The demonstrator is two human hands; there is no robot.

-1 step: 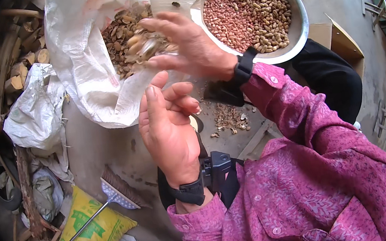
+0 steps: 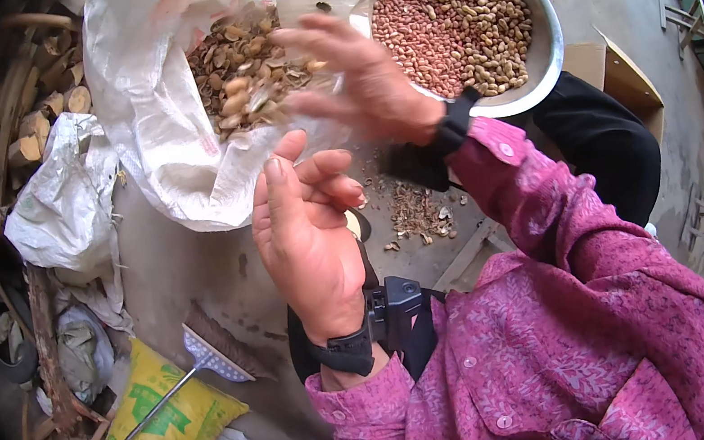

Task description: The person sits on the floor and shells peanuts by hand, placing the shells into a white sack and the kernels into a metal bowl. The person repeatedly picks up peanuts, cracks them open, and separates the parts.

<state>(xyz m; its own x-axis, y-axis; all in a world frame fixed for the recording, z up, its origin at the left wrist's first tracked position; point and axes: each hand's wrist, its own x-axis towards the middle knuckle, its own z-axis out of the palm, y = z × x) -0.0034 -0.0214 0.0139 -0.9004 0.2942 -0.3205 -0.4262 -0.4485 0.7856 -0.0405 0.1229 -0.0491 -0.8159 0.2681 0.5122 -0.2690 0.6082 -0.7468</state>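
Observation:
Over the mouth of a white woven sack [image 2: 150, 150], my right hand [image 2: 382, 83] has its fingers spread and smeared by motion, holding nothing that I can see. Blurred peanut shells are in the air just beside its fingers, above the heap of peanut shells [image 2: 238, 64] inside the sack. My left hand [image 2: 317, 257] is just below, palm turned up, thumb raised and fingers loosely bent, with nothing visible in the palm. A metal basin [image 2: 551, 31] at the far right contains pink shelled peanuts [image 2: 411, 34] on its left side and unshelled peanuts [image 2: 495, 16] on its right.
Shell crumbs [image 2: 419, 214] lie on the concrete floor below my right wrist. A yellow sack [image 2: 168, 420] and a brush with a long handle [image 2: 217, 354] are at the lower left. Firewood [image 2: 38, 130] and a white bag [image 2: 63, 204] line the left. A cardboard box [image 2: 622, 79] stands right of the basin.
My right hand has shifted slightly right, away from the sack's opening, and the blurred shells beside its fingers have moved. My left hand has stayed in place.

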